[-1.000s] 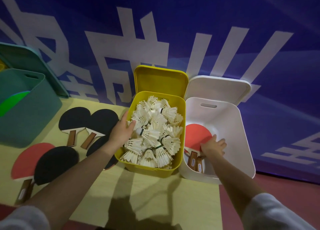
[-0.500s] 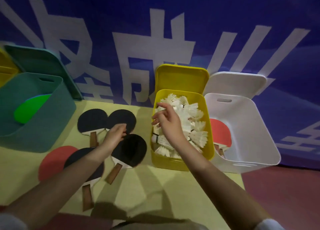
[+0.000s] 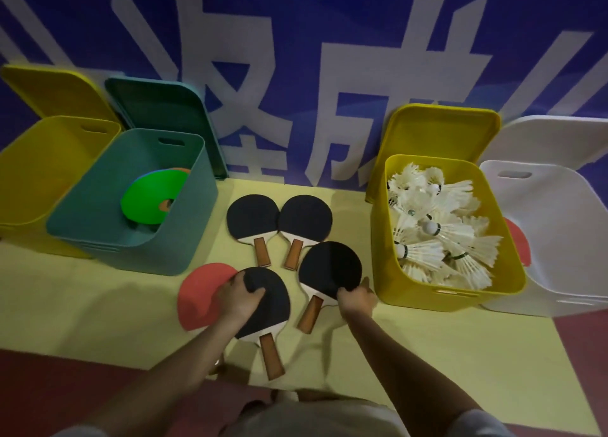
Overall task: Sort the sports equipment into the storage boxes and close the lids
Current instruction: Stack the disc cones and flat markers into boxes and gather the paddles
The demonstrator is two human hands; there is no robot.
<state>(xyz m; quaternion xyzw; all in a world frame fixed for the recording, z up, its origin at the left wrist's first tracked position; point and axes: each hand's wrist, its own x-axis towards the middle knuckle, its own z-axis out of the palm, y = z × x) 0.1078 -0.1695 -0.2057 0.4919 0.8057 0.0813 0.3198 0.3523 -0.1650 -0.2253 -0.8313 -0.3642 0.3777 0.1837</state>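
Pale yellow mat (image 3: 427,354) lay over red floor (image 3: 49,380), blue banner wall (image 3: 296,41) at 12 o'clock. Left hand (image 3: 238,296) gripped a black paddle (image 3: 273,301) at centre; right hand (image 3: 357,300) pinched another black paddle's (image 3: 329,267) edge, 9 o'clock of the shuttlecock box (image 3: 454,293).

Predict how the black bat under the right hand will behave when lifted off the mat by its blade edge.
The black bat looks like a flat, rigid board, so it probably stays stiff rather than flopping. Its wooden handle sticks out beyond the right hand, so that end may dip. Lying flat on the mat, it seems unlikely to roll.
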